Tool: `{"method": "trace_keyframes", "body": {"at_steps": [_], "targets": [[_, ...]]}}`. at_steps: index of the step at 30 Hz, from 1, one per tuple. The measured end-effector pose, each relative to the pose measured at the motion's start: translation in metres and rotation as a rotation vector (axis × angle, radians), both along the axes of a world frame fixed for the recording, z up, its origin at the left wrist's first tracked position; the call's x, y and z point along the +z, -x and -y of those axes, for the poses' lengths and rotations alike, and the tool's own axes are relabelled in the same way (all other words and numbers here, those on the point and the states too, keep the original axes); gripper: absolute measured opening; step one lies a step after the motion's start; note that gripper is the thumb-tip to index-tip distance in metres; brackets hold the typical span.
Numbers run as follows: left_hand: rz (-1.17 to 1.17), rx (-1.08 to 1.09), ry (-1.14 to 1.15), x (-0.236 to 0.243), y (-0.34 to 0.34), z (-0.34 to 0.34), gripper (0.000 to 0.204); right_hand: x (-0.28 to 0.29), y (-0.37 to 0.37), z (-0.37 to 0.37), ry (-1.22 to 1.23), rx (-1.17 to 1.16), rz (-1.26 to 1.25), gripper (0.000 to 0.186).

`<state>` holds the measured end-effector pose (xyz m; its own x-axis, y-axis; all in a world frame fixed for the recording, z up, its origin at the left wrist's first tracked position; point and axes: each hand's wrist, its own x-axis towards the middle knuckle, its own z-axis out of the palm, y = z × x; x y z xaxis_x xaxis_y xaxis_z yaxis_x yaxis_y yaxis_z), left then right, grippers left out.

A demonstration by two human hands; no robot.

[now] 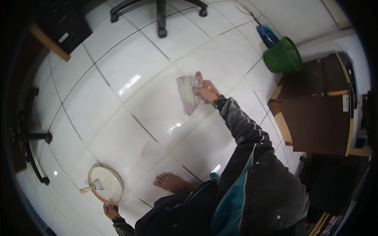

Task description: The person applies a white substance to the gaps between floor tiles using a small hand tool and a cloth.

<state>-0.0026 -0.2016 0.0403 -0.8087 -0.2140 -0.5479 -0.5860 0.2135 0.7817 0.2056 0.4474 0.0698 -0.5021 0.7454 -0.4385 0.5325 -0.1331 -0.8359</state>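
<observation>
Across the white tiled floor [220, 133], in the head view, the right hand [208, 92] grasps a wide scraper [186, 96], its broad blade toward the person's left and the grip smeared with pale paste. Low on the left, the left hand [112, 211] has its fingers against the near edge of a round bowl [121, 185]; I cannot tell whether it grips the bowl or only steadies it. Pale paste lies in the bowl, and a small putty knife [97, 184] rests there with its handle over the rim.

Some joints between the tiles are pale, others dark, so the step in hand looks like spreading grout along the seams. The next move probably calls for the blade pressed flat and drawn across a dark joint [145, 128], with paste from the bowl if the scraper runs short.

Counted: two hands, one wide scraper, one bowl, one putty knife and one bare foot [171, 182]. Around them are one green bucket [281, 59], one bundle of blue cable [267, 36] beside it, and two wheeled chair bases, one at the top [161, 17] and one at the left [28, 135].
</observation>
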Motion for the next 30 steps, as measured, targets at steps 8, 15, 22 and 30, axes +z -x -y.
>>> {"method": "trace_keyframes", "body": {"at_steps": [8,15,22,30], "targets": [[-0.040,-0.424,-0.062,-0.026,0.030,-0.035,0.038,-0.015,0.002,-0.038,-0.428,0.349,-0.220,0.043],[0.033,-0.506,0.052,0.009,0.079,-0.052,0.052,0.000,0.136,-0.137,-0.943,0.691,0.322,0.044],[0.181,-0.794,0.123,0.004,0.098,-0.038,0.051,-0.007,0.153,-0.120,-0.872,0.949,0.422,0.046],[0.064,-0.737,0.078,-0.019,0.066,-0.071,0.036,-0.017,-0.051,-0.038,-0.775,1.071,0.600,0.059]]}}
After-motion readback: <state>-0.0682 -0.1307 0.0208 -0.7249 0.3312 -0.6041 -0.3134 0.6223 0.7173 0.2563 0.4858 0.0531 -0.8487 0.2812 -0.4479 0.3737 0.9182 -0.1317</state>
